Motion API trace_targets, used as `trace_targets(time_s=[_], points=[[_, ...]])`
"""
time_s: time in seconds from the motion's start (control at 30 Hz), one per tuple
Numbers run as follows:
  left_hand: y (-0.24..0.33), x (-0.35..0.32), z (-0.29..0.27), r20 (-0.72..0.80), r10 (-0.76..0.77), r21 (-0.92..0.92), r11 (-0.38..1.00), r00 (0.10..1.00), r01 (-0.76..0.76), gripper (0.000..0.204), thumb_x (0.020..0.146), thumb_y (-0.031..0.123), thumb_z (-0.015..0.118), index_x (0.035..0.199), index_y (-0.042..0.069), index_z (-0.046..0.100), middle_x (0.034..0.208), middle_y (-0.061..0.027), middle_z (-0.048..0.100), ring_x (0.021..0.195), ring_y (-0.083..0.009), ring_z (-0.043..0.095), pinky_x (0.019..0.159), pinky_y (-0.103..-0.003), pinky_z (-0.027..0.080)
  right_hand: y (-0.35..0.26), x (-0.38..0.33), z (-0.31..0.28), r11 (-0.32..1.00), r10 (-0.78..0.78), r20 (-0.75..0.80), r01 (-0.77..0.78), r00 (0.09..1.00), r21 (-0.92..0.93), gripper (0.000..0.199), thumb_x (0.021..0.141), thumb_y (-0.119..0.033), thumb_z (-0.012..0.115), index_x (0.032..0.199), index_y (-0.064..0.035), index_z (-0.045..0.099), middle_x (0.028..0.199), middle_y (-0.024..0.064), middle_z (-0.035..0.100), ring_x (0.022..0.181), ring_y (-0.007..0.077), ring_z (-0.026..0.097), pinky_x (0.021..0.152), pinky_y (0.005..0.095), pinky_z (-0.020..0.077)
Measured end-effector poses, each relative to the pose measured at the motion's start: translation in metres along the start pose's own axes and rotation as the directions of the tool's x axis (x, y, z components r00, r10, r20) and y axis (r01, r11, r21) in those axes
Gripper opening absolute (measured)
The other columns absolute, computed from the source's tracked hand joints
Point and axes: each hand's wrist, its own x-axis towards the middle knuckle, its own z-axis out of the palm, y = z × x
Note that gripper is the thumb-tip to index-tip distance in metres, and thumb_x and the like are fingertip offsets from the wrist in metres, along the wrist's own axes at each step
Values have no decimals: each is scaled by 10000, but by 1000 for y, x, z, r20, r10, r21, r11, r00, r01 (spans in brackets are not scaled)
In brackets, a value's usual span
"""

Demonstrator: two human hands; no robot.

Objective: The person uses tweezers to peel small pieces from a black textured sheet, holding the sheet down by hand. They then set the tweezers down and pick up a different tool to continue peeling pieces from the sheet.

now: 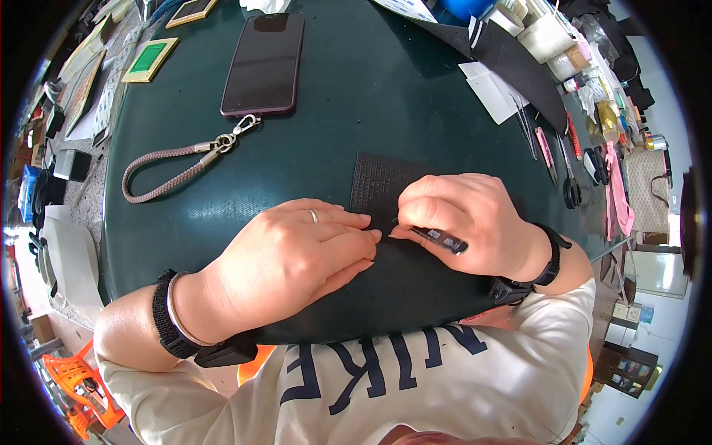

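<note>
A thin black sheet with rows of small raised marks lies on the dark green table mat, between my two hands. My left hand, with a ring on one finger, lies with its fingers stretched out together, and their tips rest at the sheet's near left edge. My right hand is closed around slim black tweezers. Their wide end sticks out toward me below the fingers. The tip points to the sheet close to my left fingertips, and my fingers partly hide it. My right hand covers the sheet's right part.
A phone with a braided wrist strap lies at the back left, near a small green-and-gold piece. At right lie metal tweezers, a pink cutter, scissors, a white card and a black sheet strip.
</note>
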Motion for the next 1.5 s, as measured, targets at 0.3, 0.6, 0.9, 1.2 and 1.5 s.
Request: trace_targets(time_s=[0.3,0.6,0.9,1.2,1.5], points=[[1,-1,0,5,-10,6,1000,1000,10,131,878,82,818,997,57,766,1085,-65,809,1105,-272,763,960,-421,602,7,-3,-2,986,121,-10,-119,993,114,326,800,27,871,970,-65,608,894,82,714,740,245,719,635,312,549],[1,1,-2,9,-6,-4,1000,1000,6,140,876,87,821,1001,61,763,1075,-62,809,1108,-272,763,960,-425,603,4,0,-1,997,48,-3,-48,999,56,339,777,8,882,971,-75,617,883,74,704,719,262,706,620,327,548],[0,0,0,3,4,17,1000,1000,-4,148,883,99,815,1015,60,762,1085,-55,807,1110,-272,761,967,-427,600,-4,-4,7,992,-76,-33,72,997,-102,339,764,-23,892,961,-85,623,880,75,701,714,279,706,599,347,555],[1,-1,-1,12,-3,22,1000,1000,3,134,887,100,812,1001,62,755,1099,-49,807,1114,-267,761,972,-428,598,11,-9,6,990,99,-38,-94,994,108,269,862,11,837,994,-54,611,932,82,706,714,198,708,621,297,553],[3,0,-2,32,1,48,999,999,-2,140,887,101,810,1010,67,754,1116,-47,804,1132,-258,753,976,-425,595,24,-5,0,834,324,136,-351,936,426,235,925,5,804,1005,-62,594,962,44,701,843,79,675,716,242,518]])
